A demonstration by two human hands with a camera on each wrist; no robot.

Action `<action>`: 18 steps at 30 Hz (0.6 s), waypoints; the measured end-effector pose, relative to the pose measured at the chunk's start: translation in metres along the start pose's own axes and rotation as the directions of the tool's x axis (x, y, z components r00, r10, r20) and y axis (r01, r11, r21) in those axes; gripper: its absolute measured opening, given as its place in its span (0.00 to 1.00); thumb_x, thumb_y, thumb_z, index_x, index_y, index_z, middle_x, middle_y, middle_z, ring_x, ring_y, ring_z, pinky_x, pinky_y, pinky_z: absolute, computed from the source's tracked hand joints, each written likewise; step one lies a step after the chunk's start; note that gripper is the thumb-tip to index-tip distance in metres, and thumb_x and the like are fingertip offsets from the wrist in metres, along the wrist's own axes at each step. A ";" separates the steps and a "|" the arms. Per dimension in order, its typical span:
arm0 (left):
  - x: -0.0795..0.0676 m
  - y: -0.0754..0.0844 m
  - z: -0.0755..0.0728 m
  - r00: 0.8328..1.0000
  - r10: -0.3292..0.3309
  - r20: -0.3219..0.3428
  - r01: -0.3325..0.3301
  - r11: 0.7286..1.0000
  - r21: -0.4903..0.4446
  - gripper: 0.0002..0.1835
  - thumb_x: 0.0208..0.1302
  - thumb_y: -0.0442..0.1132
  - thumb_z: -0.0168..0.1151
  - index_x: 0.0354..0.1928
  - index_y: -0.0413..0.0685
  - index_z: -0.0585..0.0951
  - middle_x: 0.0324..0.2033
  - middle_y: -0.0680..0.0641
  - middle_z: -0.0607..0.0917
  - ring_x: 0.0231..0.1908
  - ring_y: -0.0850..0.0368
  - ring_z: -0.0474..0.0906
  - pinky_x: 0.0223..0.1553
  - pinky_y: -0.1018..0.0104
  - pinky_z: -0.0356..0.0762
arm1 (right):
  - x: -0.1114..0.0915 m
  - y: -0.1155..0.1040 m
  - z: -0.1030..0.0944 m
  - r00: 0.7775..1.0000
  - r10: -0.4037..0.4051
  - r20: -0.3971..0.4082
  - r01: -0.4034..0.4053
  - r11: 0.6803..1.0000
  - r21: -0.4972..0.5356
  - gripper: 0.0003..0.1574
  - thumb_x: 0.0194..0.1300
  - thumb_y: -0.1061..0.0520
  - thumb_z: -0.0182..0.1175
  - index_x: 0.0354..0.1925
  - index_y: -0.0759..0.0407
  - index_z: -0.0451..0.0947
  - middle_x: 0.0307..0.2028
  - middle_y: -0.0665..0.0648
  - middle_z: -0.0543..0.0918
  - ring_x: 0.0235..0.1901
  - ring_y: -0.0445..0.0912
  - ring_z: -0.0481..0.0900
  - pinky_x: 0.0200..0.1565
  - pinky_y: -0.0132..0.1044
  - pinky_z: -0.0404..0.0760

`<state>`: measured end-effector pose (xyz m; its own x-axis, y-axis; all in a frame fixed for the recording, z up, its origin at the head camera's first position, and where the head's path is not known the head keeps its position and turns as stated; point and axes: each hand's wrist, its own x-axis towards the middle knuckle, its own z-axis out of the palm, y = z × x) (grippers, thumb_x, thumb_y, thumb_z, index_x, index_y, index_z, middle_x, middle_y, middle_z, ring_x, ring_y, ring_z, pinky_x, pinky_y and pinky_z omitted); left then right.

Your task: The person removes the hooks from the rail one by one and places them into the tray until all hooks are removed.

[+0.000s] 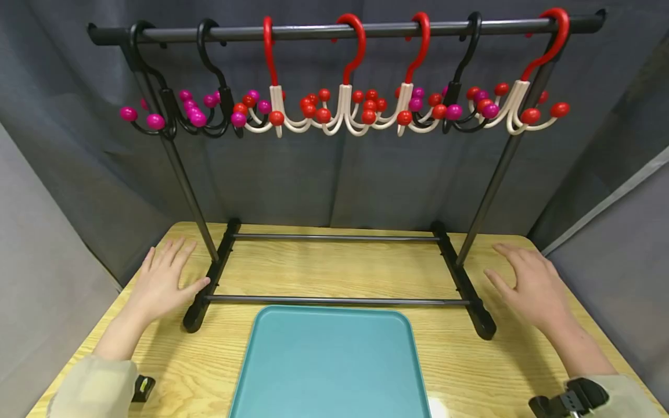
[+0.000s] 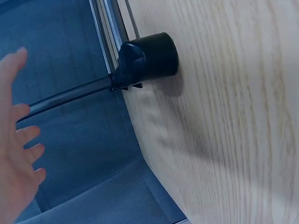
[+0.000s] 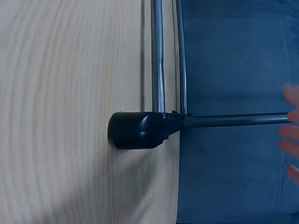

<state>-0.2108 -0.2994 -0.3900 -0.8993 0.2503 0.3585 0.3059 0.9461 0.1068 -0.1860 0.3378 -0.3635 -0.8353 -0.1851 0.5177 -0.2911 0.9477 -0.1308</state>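
My left hand [image 1: 159, 284] hovers over the table beside the rack's left foot [image 1: 209, 281], fingers extended and spread, holding nothing. On the other side, my right hand [image 1: 534, 287] is held near the right foot [image 1: 465, 281], its fingers loosely extended and nothing in them. Between them stands a black metal rack with a top bar [image 1: 313, 33]. From it hang several hangers with white arms, red hooks and red balls, such as one white hanger [image 1: 345, 98]. Three black hangers with magenta balls hang there too, including one black hanger [image 1: 226, 104] at the left.
A teal tray [image 1: 334, 360] lies on the wooden table [image 1: 334, 264] in front of the rack's lower front rod [image 1: 334, 300]. Grey cloth [image 1: 313, 174] hangs behind, with grey panels at both sides. The rack's slanted posts rise between the hands.
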 end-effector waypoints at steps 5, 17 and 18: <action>0.007 0.001 -0.005 0.995 -0.049 -0.087 0.048 0.999 -0.011 0.33 0.59 0.49 0.59 0.61 0.37 0.65 0.56 0.33 0.69 0.56 0.35 0.63 0.57 0.41 0.53 | 0.005 -0.006 -0.004 0.985 0.044 -0.164 -0.038 0.998 0.041 0.15 0.58 0.56 0.60 0.44 0.60 0.78 0.36 0.62 0.81 0.28 0.57 0.76 0.29 0.51 0.69; 0.033 0.007 -0.011 0.923 -0.341 -0.178 0.262 0.896 -0.359 0.23 0.65 0.44 0.50 0.59 0.40 0.68 0.48 0.38 0.75 0.47 0.41 0.73 0.42 0.45 0.70 | 0.042 -0.016 -0.029 0.951 0.080 -0.298 -0.044 0.991 0.127 0.11 0.62 0.58 0.55 0.41 0.59 0.80 0.32 0.60 0.82 0.27 0.40 0.75 0.24 0.31 0.64; 0.036 0.008 -0.011 0.916 -0.360 -0.178 0.269 0.879 -0.393 0.23 0.65 0.44 0.50 0.59 0.40 0.68 0.49 0.38 0.75 0.47 0.42 0.73 0.43 0.46 0.70 | 0.046 -0.017 -0.032 0.946 0.088 -0.313 -0.045 0.989 0.143 0.12 0.62 0.58 0.54 0.41 0.60 0.80 0.32 0.60 0.82 0.28 0.34 0.73 0.25 0.29 0.64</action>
<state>-0.2371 -0.2854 -0.3659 -0.8780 -0.1477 0.4552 0.1498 0.8185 0.5546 -0.2043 0.3217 -0.3109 -0.6699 -0.0101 0.7424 -0.3167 0.9082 -0.2735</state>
